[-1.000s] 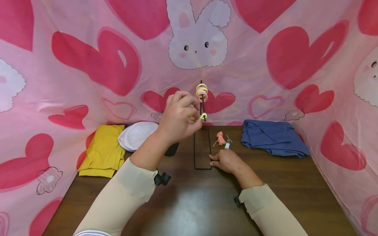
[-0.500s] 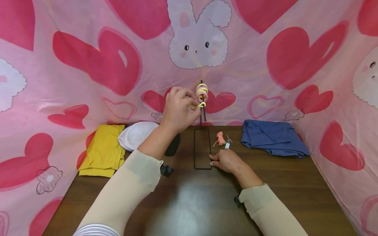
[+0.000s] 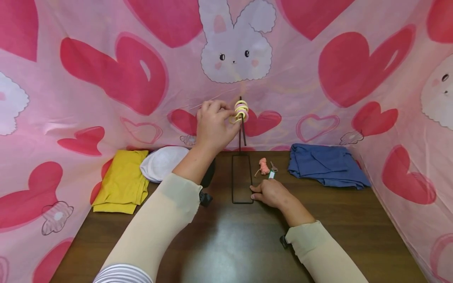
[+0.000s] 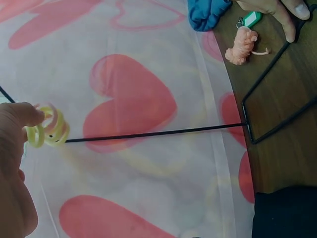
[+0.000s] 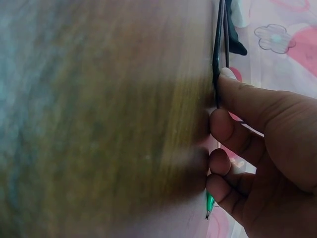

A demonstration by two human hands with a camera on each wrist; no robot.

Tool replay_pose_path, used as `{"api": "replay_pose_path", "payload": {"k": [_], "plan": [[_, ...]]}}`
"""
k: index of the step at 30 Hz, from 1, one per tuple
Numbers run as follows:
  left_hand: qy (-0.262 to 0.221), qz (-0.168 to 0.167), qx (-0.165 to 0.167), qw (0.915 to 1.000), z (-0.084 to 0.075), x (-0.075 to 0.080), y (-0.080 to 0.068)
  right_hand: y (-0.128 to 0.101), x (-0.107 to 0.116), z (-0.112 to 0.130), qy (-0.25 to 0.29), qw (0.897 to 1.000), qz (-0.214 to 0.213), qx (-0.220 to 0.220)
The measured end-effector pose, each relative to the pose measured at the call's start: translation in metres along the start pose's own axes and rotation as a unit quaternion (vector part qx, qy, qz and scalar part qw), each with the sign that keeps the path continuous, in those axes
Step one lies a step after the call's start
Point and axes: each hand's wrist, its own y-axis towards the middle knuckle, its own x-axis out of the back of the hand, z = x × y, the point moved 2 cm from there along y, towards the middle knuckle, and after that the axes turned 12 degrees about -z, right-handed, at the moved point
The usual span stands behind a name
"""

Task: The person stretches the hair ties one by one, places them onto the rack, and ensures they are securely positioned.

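My left hand (image 3: pixel 216 127) pinches a yellow hair tie (image 3: pixel 232 119) beside the hook of a black wire stand (image 3: pixel 232 179). Several yellow and pink hair ties (image 3: pixel 242 105) hang together on the stand's upper arm, right against my fingertips. In the left wrist view the coils (image 4: pixel 58 130) sit by my thumb, and the thin upright runs down to the base. Down on the table, my right hand (image 3: pixel 270 192) holds the right side of the rectangular base between thumb and fingers. The right wrist view shows the thumb (image 5: pixel 247 96) along the black wire.
Right of the base lie a coral yarn bundle (image 3: pixel 264 166) and a key (image 3: pixel 274 166) with a green tag. A folded blue cloth (image 3: pixel 325 165) is at the back right. At the left are a folded yellow cloth (image 3: pixel 124 181), a white round cloth item (image 3: pixel 162 163) and a dark item (image 3: pixel 209 175).
My left hand has risen with the yellow hair tie, from the lower tip of the stand's hook up to the other hair ties. The right hand has stayed on the base.
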Motion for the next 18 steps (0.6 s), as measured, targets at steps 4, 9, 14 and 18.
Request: {"api": "replay_pose_path", "payload": {"k": [4,9,14,18], "plan": [[0.021,0.011,0.013,0.9996,0.001,-0.006,-0.001,0.000,0.000,0.000,0.002,1.000,0.001,-0.003],[0.042,0.027,0.026,0.9984,0.000,-0.006,-0.005,0.000,0.001,0.001,0.003,1.000,0.000,-0.003],[0.008,0.024,0.051,0.9984,0.002,-0.001,-0.016,0.000,0.000,0.000,0.000,1.000,-0.002,-0.002],[-0.021,0.017,0.059,0.9979,0.003,0.007,-0.032,0.000,0.000,-0.001,-0.002,1.000,-0.004,0.003]]}}
